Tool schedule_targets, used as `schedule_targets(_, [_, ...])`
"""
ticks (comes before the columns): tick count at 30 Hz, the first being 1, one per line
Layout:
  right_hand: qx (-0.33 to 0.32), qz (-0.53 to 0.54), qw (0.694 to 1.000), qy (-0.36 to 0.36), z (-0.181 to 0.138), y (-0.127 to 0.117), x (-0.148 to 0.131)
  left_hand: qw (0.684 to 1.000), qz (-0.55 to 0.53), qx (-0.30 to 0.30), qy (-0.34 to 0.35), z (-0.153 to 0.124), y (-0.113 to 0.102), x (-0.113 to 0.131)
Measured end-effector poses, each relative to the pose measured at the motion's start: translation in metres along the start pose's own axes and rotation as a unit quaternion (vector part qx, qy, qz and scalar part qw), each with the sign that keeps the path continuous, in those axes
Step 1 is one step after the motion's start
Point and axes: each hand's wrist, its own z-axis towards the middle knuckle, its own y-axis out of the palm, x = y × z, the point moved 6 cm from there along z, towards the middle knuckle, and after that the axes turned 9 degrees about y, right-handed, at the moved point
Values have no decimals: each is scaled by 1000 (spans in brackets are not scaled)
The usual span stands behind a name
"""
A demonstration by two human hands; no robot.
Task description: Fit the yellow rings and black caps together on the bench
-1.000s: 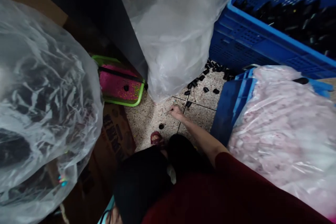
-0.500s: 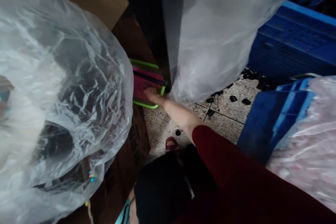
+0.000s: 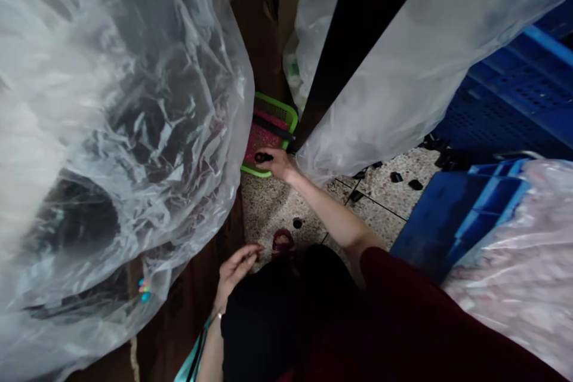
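Note:
My right hand (image 3: 279, 163) is over the near edge of a green plastic basket (image 3: 292, 116). Its fingers are closed on a small black piece (image 3: 263, 157), round at the end, whose kind I cannot make out. Inside the basket lies a layer of small pink bits (image 3: 253, 142), with a dark bar crossing above it. Beside my knee, my left hand (image 3: 236, 267) has its fingers stretched forward and nothing visible in them. The large clear plastic bag (image 3: 179, 131) hides the basket's left part.
Whitish filled bags (image 3: 380, 89) stand behind a slanted black post (image 3: 353, 30). Blue crates (image 3: 505, 89) are at the right, with a bag of pale pink things (image 3: 514, 250) nearer. Several black pieces (image 3: 415, 184) lie scattered on the speckled tile floor (image 3: 380, 188).
My right hand has drawn back from inside the basket, now with a small black piece in its fingers. My left hand has come into view beside my knee. The view has shifted.

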Motion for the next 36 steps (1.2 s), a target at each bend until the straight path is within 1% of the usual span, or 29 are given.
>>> schedule_targets(1, [5,44,999,3,-19,-2,0,996,-83,0,-12,12,6,5])
schedule_targets(2, [10,82,997,3,-41,-6,0,980,-194,1,-35,24,13,10])
schedule_targets(3, [16,109,994,3,-63,-9,-1,963,-265,29,-38,37,16,16])
schedule_targets(5, [29,139,990,9,-100,-14,-5,926,-363,93,-34,63,22,28])
schedule_targets(6, [35,143,989,14,-114,-15,-7,902,-411,130,-29,75,23,32])
schedule_targets(8, [45,124,991,25,-132,-14,-12,856,-494,148,-18,94,31,41])
schedule_targets(9, [43,100,994,29,-138,-11,-13,837,-529,142,-16,103,35,44])
schedule_targets(11, [24,34,999,32,-147,-2,-13,810,-573,123,-25,116,44,44])
schedule_targets(13, [9,-13,999,33,-155,9,-7,796,-591,118,-54,126,54,33])
schedule_targets(14, [17,-19,999,41,-159,12,-2,789,-598,119,-79,129,60,24])
schedule_targets(17, [105,-7,989,105,-172,16,17,752,-621,116,-186,128,84,-8])
schedule_targets(18, [128,-16,984,122,-177,19,21,741,-624,113,-219,126,92,-17])
schedule_targets(19, [133,-36,983,125,-181,24,21,736,-623,112,-240,123,97,-24])
schedule_targets(20, [118,-62,985,111,-184,30,18,735,-620,112,-249,120,101,-30])
schedule_targets(22, [66,-112,990,53,-189,41,10,742,-616,111,-240,117,102,-35])
schedule_targets(23, [52,-132,989,27,-192,41,7,745,-616,106,-233,116,102,-36])
schedule_targets(24, [57,-150,987,15,-194,35,8,745,-620,94,-229,116,101,-34])
schedule_targets(25, [83,-167,982,22,-196,23,14,742,-626,78,-226,117,101,-32])
schedule_targets(26, [124,-187,973,51,-198,4,25,738,-635,61,-221,118,100,-29])
schedule_targets(27, [170,-209,958,98,-200,-18,41,733,-644,45,-214,119,99,-25])
schedule_targets(28, [219,-233,933,163,-203,-44,60,729,-653,33,-205,120,98,-22])
schedule_targets(29, [269,-255,897,240,-209,-72,82,726,-659,27,-195,121,98,-20])
schedule_targets(30, [302,-276,856,315,-214,-98,103,726,-662,26,-188,121,97,-19])
schedule_targets(31, [324,-294,818,374,-219,-121,123,727,-660,23,-186,121,97,-20])
schedule_targets(32, [349,-309,780,417,-222,-143,139,730,-657,18,-189,120,99,-22])
schedule_targets(33, [356,-323,758,440,-223,-160,153,732,-652,11,-195,118,101,-25])
schedule_targets(34, [349,-337,753,445,-219,-174,164,735,-647,4,-203,116,104,-28])
schedule_targets(35, [331,-352,759,437,-213,-184,173,738,-641,-5,-212,115,107,-31])
schedule_targets(36, [305,-367,774,418,-204,-191,179,742,-634,-12,-218,113,110,-33])
